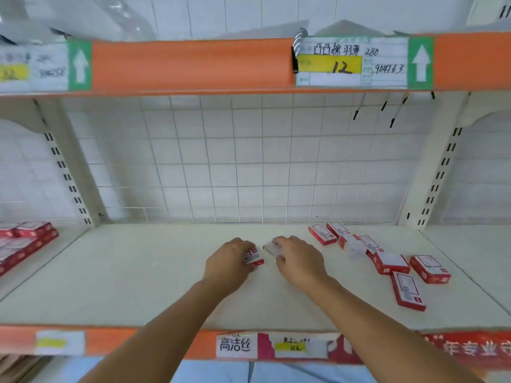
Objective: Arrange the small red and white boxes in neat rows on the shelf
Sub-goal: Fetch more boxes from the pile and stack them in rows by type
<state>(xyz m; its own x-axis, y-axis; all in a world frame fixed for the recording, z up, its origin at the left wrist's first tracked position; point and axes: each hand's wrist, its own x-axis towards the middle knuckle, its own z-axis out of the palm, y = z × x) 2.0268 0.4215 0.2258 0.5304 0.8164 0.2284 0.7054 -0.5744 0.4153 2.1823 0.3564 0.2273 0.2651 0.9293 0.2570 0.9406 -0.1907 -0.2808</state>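
Though partly hidden under the fingers, one small red and white box (253, 257) held in left hand (229, 262) at shelf (138, 272) centre, long axis roughly left-right. Second box (273, 248) pinched by right hand (300, 261), blurred, print unreadable, tilted, long axis running back-left to front-right. Loose boxes (387, 258) scattered at right, pointing various ways, one blurred. Stacked boxes (25, 244) at far left, cut off by frame edge.
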